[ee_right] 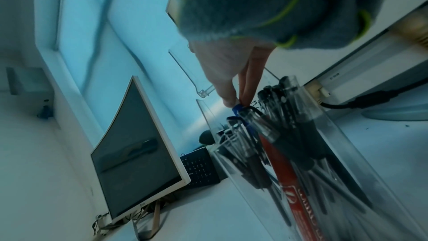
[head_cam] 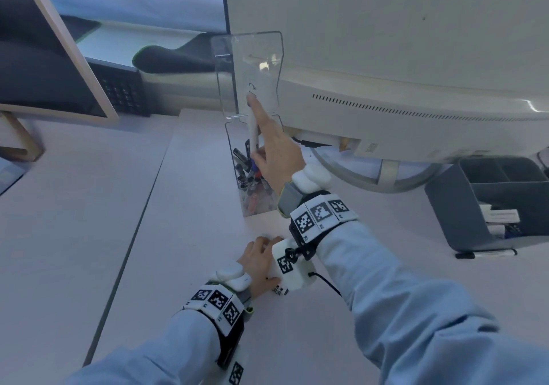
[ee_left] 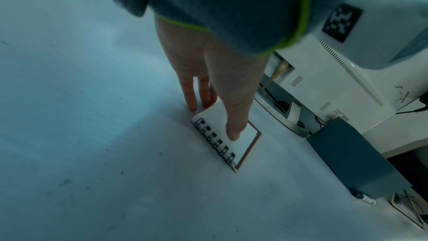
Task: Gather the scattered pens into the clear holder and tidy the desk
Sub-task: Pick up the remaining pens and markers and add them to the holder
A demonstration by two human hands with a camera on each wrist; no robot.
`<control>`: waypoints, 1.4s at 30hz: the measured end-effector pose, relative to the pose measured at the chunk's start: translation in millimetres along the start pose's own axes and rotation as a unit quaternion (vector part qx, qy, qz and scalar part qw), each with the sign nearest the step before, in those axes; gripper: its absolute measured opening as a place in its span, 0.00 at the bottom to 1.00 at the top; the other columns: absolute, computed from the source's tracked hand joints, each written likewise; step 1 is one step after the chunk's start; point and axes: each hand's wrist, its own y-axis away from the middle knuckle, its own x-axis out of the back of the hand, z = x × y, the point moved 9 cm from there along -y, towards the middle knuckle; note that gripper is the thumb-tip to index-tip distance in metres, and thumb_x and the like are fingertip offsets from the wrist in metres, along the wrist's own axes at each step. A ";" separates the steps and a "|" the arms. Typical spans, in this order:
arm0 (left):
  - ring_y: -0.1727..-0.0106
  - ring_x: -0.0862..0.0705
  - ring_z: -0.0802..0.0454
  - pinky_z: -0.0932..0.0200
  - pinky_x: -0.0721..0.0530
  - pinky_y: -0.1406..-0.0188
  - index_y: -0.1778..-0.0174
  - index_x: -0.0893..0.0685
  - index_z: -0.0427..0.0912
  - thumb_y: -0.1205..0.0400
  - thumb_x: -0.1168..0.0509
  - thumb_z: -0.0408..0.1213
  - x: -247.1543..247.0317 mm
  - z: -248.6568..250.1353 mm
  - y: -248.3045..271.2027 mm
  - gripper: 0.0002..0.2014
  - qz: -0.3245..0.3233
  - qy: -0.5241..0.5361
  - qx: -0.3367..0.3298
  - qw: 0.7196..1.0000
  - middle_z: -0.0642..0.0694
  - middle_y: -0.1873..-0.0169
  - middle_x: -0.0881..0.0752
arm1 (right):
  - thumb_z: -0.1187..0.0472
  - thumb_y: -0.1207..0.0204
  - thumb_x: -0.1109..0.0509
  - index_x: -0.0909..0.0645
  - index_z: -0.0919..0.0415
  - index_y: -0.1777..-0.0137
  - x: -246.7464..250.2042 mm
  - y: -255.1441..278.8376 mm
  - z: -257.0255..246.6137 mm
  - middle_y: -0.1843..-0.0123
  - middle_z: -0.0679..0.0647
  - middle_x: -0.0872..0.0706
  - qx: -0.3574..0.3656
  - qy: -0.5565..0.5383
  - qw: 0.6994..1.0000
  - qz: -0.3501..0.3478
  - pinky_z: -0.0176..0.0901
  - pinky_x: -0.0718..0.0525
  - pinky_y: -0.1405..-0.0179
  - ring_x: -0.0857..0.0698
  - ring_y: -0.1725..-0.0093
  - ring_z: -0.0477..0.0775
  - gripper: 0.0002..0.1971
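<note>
My right hand (ee_right: pixel 234 80) pinches a blue pen (ee_right: pixel 238 109) at the holder (head_cam: pixel 237 135) mouth, which stands mid-desk by the monitor base. My left hand (ee_left: pixel 208 83) rests flat on a notepad (ee_left: pixel 234 140). The crowded pens could jam mine, tipping the holder.

desk (head_cam: pixel 89 206): pale pink | two monitors (head_cam: pixel 416 57) | window (ee_right: pixel 97 25): bluish daylight
</note>
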 end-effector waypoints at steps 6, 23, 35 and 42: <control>0.30 0.35 0.42 0.51 0.23 0.39 0.24 0.43 0.47 0.28 0.31 0.45 31.1 -64.1 14.6 0.39 0.031 -0.025 0.032 0.999 0.41 0.27 0.37 | 0.74 0.31 0.33 0.16 0.69 0.52 -79.3 -15.6 -50.3 0.43 0.64 0.16 0.116 0.083 0.988 -0.059 0.49 0.16 0.66 0.14 0.51 0.63 0.09; 0.34 0.27 0.41 0.52 0.23 0.41 0.24 0.47 0.45 0.23 0.40 0.32 45.2 -145.6 22.0 0.33 0.030 0.049 0.091 0.994 0.38 0.29 0.37 | 0.71 0.25 0.39 0.16 0.66 0.51 -115.9 104.0 62.4 0.44 0.63 0.17 -0.188 0.050 0.964 -0.183 0.44 0.23 0.41 0.20 0.42 0.62 0.10; 0.31 0.26 0.40 0.48 0.28 0.34 0.30 0.29 0.44 0.25 0.45 0.33 62.0 -130.5 23.1 0.24 0.114 0.010 -0.004 0.993 0.43 0.28 0.27 | 0.70 0.24 0.39 0.30 0.62 0.29 -82.8 154.2 129.5 0.29 0.68 0.28 -0.384 0.074 0.910 -0.139 0.48 0.25 0.37 0.22 0.36 0.67 0.22; 0.26 0.35 0.46 0.56 0.33 0.33 0.25 0.39 0.49 0.23 0.45 0.33 43.9 -87.5 20.0 0.28 0.050 -0.025 -0.059 0.997 0.48 0.23 0.38 | 0.65 0.22 0.42 0.37 0.63 0.25 -62.6 191.4 156.9 0.31 0.71 0.31 -0.521 0.122 0.836 -0.118 0.53 0.27 0.37 0.24 0.38 0.70 0.24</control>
